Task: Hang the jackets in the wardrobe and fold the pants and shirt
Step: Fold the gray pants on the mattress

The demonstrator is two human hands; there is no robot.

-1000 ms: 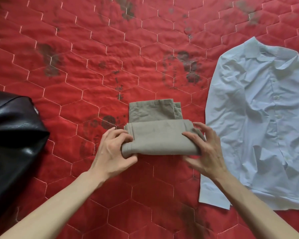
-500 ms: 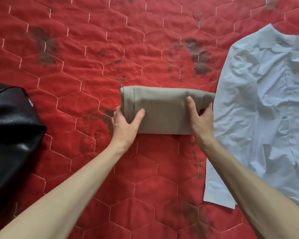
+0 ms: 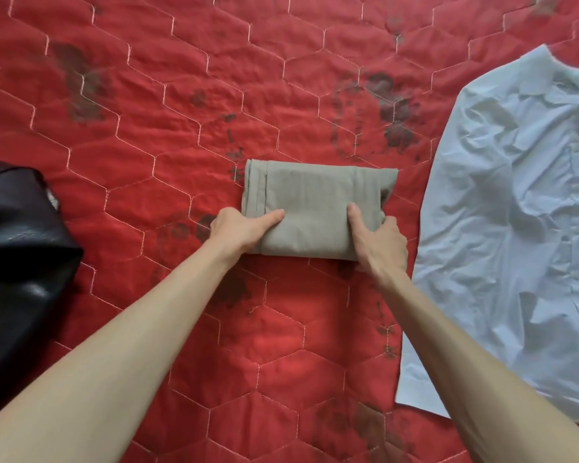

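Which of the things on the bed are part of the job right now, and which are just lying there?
Job:
- folded pants, gripped by left hand and right hand
- shirt, spread flat, not yet folded
- black jacket, still to hang

Lying about:
- red quilt, underneath everything

One folded pants (image 3: 315, 205), one shirt (image 3: 515, 212), one black jacket (image 3: 17, 262), two hands (image 3: 238, 230).

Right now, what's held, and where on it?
The folded pants: left hand grips the near-left corner, right hand the near-right corner, thumbs on top.
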